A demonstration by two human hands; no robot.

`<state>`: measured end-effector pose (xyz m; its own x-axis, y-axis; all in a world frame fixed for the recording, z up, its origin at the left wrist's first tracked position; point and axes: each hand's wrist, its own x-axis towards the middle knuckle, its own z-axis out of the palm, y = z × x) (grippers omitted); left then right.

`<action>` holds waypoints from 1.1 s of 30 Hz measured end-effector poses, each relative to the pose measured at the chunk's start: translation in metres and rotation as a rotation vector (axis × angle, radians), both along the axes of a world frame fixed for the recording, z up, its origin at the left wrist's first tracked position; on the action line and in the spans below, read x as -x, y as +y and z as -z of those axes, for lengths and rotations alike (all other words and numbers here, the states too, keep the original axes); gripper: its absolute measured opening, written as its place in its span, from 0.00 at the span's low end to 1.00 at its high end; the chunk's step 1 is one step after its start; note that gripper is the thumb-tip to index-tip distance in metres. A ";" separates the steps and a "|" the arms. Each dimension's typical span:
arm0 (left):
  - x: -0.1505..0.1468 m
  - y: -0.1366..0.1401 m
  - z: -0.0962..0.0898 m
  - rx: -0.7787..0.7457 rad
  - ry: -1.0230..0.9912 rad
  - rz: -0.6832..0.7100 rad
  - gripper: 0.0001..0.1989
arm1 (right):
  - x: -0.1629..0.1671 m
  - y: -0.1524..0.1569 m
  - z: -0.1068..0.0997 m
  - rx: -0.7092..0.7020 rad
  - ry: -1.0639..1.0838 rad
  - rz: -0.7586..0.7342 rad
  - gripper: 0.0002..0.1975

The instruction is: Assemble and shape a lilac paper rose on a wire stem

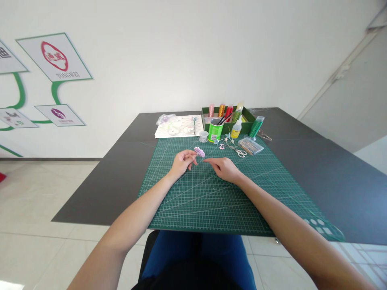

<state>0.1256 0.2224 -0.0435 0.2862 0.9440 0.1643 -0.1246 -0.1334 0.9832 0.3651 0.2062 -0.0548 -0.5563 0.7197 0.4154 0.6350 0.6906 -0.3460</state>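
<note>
My left hand pinches a small purple flower between thumb and fingertips, above the green cutting mat. The flower has pale, layered petals and faces away to the right. Just right of it is my right hand, its index finger stretched toward the flower and a little apart from it. I see nothing in that hand; its other fingers are partly hidden. Beyond my hands lie white-handled scissors, a little purple blossom and thin stems with pale blue flowers.
Behind stand a small white tub, a green can with brushes, a glue bottle and a clear case. A green box holds coloured tubes; another green tube leans beside it. Painted paper sheets lie back left.
</note>
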 end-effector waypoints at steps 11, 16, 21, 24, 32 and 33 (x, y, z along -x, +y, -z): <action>0.001 0.001 0.002 -0.014 -0.003 -0.007 0.18 | 0.000 -0.001 -0.001 -0.024 0.040 0.029 0.20; 0.000 0.000 -0.001 -0.015 -0.007 -0.002 0.16 | -0.002 -0.002 -0.003 -0.024 0.052 0.032 0.20; 0.000 -0.002 -0.003 -0.013 -0.011 -0.004 0.16 | -0.003 -0.003 -0.005 -0.024 0.062 0.040 0.20; 0.000 -0.003 -0.003 -0.009 -0.015 -0.010 0.16 | -0.002 -0.003 -0.005 -0.024 0.064 0.040 0.20; 0.001 -0.004 -0.004 -0.003 -0.020 -0.022 0.19 | -0.001 -0.001 -0.004 -0.022 0.052 0.027 0.20; 0.001 -0.005 -0.004 -0.003 -0.020 -0.024 0.19 | -0.001 -0.001 -0.003 -0.023 0.049 0.026 0.20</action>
